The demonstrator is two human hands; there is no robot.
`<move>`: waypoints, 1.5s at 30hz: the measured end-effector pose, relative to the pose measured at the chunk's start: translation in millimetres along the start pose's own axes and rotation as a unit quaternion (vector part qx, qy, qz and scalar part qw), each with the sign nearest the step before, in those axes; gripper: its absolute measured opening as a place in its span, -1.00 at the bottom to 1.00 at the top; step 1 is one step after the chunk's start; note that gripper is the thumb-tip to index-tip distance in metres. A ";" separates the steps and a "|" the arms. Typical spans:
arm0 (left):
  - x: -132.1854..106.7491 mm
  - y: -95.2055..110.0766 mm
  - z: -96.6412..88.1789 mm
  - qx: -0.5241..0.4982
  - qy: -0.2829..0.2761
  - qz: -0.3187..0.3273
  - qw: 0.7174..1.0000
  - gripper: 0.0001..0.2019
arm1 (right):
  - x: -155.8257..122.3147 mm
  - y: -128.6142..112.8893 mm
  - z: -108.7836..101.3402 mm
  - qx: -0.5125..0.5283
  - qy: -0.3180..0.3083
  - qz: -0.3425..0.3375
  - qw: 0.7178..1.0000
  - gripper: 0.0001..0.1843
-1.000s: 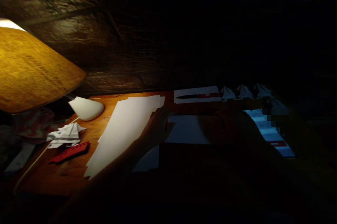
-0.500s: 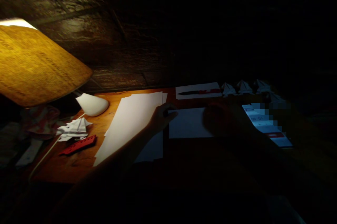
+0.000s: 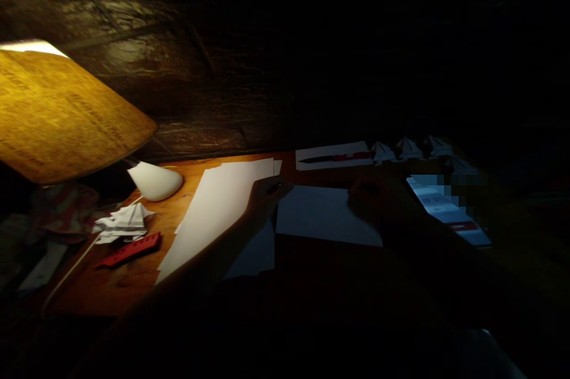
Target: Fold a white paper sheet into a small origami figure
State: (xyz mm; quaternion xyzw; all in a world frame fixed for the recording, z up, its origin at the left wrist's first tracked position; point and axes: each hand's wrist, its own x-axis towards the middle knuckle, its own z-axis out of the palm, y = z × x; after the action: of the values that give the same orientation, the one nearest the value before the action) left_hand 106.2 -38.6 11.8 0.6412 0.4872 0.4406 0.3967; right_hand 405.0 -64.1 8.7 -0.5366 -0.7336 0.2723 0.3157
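Bearing blurred print, lampshade (image 3: 66, 114) above paper (image 3: 214, 212)

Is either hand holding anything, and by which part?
Cannot be told: the left hand is at the top left corner of the sheet, the right hand at its top edge, too dark to show a grip.

White is being shown by the paper stack (image 3: 214, 218), and orange wood grain by the desk (image 3: 111, 290) beneath it. Left of the stack, bright red is being shown by the ruler (image 3: 129, 250), a red-and-grey pattern by the cloth (image 3: 65, 212), and mottled amber by the lampshade (image 3: 66, 117). Right of the stack, black and red are being shown by the knife (image 3: 333, 156), and pale blue banded with red by the strip (image 3: 445, 207).
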 end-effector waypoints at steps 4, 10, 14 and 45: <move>0.4 -2.6 0.3 -0.023 0.010 -0.015 1.000 -0.60 | 2.3 3.6 -1.2 0.016 0.007 0.008 1.000 -0.75; 2.7 -6.7 0.6 -0.046 0.020 -0.030 0.998 -0.61 | 2.9 3.4 0.4 0.010 0.026 0.006 1.000 -0.75; 2.7 -4.5 0.1 -0.054 0.019 -0.034 0.998 -0.65 | -0.2 1.8 6.1 -0.019 0.025 0.004 1.000 -0.73; 2.1 -3.9 0.4 -0.060 0.018 -0.007 0.998 -0.69 | -1.3 8.6 12.9 -0.042 0.076 -0.016 0.996 -0.75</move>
State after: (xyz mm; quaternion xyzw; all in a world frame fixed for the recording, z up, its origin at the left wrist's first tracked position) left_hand 105.8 -35.8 8.4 0.6045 0.4712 0.4782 0.4288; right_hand 400.8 -63.7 -6.2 -0.5567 -0.7268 0.1949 0.3518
